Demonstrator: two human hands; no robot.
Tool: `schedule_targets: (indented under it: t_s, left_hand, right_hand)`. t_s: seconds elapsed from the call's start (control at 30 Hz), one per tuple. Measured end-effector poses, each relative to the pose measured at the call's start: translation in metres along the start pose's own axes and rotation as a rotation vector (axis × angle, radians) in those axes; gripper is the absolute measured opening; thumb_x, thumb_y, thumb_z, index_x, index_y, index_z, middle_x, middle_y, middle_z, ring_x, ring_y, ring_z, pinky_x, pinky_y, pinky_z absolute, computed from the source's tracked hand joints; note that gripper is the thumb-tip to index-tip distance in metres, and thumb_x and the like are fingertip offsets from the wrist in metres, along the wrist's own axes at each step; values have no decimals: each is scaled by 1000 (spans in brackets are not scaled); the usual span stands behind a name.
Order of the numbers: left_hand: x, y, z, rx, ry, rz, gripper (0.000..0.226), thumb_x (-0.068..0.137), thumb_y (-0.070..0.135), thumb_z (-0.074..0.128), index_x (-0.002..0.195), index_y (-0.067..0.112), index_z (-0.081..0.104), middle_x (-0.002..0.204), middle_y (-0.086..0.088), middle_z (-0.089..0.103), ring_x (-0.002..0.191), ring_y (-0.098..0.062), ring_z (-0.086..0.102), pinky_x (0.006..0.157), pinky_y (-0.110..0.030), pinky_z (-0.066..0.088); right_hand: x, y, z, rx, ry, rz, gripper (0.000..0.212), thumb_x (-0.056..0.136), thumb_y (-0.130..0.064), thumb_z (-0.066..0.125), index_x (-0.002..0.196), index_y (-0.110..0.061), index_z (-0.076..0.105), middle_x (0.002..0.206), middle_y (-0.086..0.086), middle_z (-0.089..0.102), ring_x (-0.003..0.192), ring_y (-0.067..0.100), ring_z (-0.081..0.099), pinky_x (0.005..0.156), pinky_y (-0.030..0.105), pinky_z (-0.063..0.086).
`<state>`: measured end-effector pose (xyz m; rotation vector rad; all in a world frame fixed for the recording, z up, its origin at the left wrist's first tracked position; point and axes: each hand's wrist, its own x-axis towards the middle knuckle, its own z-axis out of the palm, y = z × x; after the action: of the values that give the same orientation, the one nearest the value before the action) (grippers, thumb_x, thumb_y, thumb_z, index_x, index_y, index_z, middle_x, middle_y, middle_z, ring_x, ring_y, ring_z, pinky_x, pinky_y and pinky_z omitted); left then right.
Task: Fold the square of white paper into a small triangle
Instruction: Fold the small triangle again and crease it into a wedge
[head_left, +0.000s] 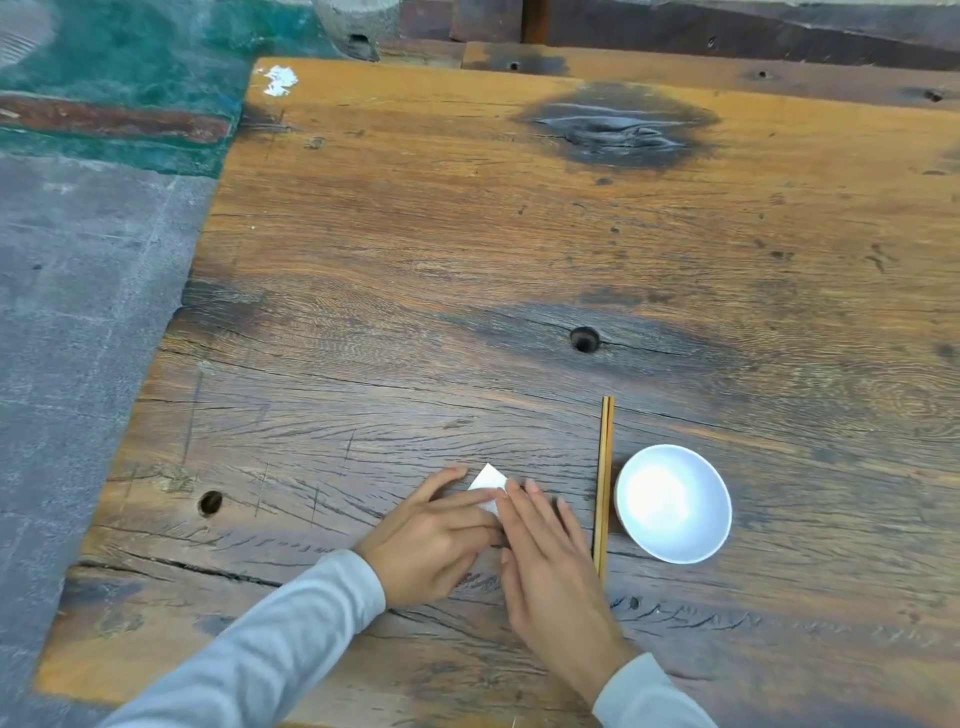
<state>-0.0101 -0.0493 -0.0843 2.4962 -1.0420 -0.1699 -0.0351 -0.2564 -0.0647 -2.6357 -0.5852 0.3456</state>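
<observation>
I read step: creasing paper (487, 480) | L hand (431, 532), R hand (545, 551) fingers straight, pressing it flat | nxt: firm, aligned crease

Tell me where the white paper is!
In the head view, the white paper lies on the wooden table, pressed under the left hand and right hand, left of the chopsticks and white bowl.

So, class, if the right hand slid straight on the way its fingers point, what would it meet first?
The white paper; the right hand seems to press its edge with its fingertips. Beyond that, only bare table; the chopsticks lie off to its right.
</observation>
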Motion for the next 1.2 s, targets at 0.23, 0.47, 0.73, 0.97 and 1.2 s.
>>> schedule_targets:
  t_s: [0.23, 0.47, 0.73, 0.97, 1.2]
  left_hand:
    - [-32, 47, 29, -21, 82, -309, 46, 89, 16, 62, 134, 24, 61, 154, 5, 48, 147, -20, 39, 114, -50, 37]
    - [-25, 70, 50, 130, -15, -675, 61, 104, 44, 33, 155, 10, 38, 166, -6, 30, 152, -26, 29, 120, -60, 16]
    - [-30, 57, 63, 137, -73, -676, 66, 106, 52, 21, 160, 13, 26, 169, -4, 19, 156, -20, 19, 122, -61, 12]
    - [-28, 63, 60, 147, -64, -715, 65, 106, 50, 18, 158, 13, 30, 167, -6, 26, 153, -21, 25, 121, -61, 15]
    - [-30, 65, 64, 170, -51, -734, 64, 106, 47, 17, 161, 16, 21, 169, -5, 22, 156, -21, 17, 125, -58, 5]
  right_hand:
    - [-11, 3, 9, -111, -118, 36, 61, 99, -35, 49, 153, -10, 36, 163, 3, 27, 152, 26, 20, 117, 50, 15]
    - [-19, -3, 19, -188, -151, 142, 68, 99, -49, 35, 154, -9, 31, 164, 8, 23, 152, 27, 20, 115, 53, 19]
    - [-21, -6, 16, -180, -174, 266, 80, 98, -63, 22, 157, -9, 17, 166, 7, 14, 153, 25, 15, 118, 49, 16]
    - [-21, -13, 14, -177, -153, 326, 81, 95, -61, 29, 154, -5, 28, 163, 12, 24, 149, 28, 28, 115, 49, 21]
    - [-22, -18, 27, -134, -101, 395, 82, 95, -60, 27, 155, -4, 22, 164, 14, 19, 152, 29, 19, 118, 49, 18]
